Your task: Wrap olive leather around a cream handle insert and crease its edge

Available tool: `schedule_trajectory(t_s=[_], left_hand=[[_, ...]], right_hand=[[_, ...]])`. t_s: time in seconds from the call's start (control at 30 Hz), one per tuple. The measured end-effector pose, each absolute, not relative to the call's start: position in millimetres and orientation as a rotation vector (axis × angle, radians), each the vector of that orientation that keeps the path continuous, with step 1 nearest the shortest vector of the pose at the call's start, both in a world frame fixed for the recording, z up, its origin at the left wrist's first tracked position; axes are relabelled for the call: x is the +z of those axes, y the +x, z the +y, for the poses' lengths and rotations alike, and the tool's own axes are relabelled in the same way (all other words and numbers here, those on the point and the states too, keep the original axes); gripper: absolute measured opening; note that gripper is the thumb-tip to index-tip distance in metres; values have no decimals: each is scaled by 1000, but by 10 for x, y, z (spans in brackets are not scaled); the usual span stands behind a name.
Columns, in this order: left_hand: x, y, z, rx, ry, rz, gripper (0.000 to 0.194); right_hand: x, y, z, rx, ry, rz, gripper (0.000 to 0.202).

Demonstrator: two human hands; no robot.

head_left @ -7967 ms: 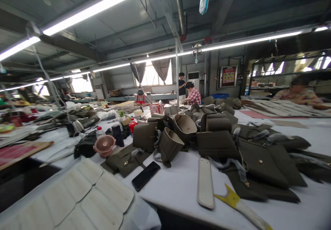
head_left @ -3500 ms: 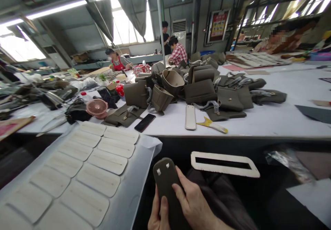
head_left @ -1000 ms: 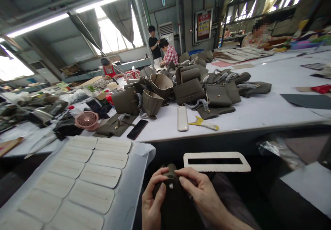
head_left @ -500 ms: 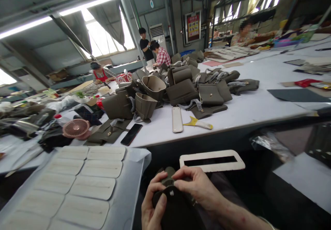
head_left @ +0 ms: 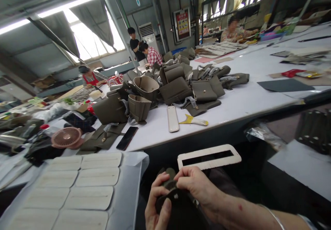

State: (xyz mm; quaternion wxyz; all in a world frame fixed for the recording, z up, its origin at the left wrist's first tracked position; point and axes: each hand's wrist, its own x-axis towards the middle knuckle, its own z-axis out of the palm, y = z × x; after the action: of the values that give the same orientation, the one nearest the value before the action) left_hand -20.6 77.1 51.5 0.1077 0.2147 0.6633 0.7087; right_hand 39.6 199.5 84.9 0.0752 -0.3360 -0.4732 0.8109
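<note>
My left hand (head_left: 157, 200) is wrapped round the edge of a dark olive leather bag piece (head_left: 184, 207), its thumb lying on the near face. Close beside it, my right hand (head_left: 198, 187) pinches the upper edge of the same piece between thumb and fingers. A small pale spot shows on the leather between the two hands. The lower part of the piece fades into shadow, and the right fingertips partly hide the pinched edge. Just beyond the right hand lies a white frame-shaped panel (head_left: 219, 155) with a long slot.
Pale rounded panels (head_left: 97, 176) lie in rows on a plastic-covered board at left. Across the white table (head_left: 232, 118) are piled olive bags (head_left: 176, 89), a white strip (head_left: 172, 119), a yellow-and-white tool (head_left: 193, 120), a phone (head_left: 127, 137) and a pink fan (head_left: 66, 137). Several people work behind.
The camera view has turned slightly, so the table and bags sit farther left. Both hands keep hold of the leather piece, with only a slight shift of the fingers.
</note>
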Motion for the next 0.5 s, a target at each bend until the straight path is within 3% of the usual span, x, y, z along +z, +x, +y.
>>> schedule_trajectory(t_s=[0.23, 0.5], left_hand=[[450, -163, 769, 2084, 619, 1903, 24], [394, -273, 657, 2098, 630, 1914, 26]], right_hand=[[848, 376, 1905, 2367, -1160, -1346, 9], [823, 441, 2009, 2536, -916, -1401, 18]])
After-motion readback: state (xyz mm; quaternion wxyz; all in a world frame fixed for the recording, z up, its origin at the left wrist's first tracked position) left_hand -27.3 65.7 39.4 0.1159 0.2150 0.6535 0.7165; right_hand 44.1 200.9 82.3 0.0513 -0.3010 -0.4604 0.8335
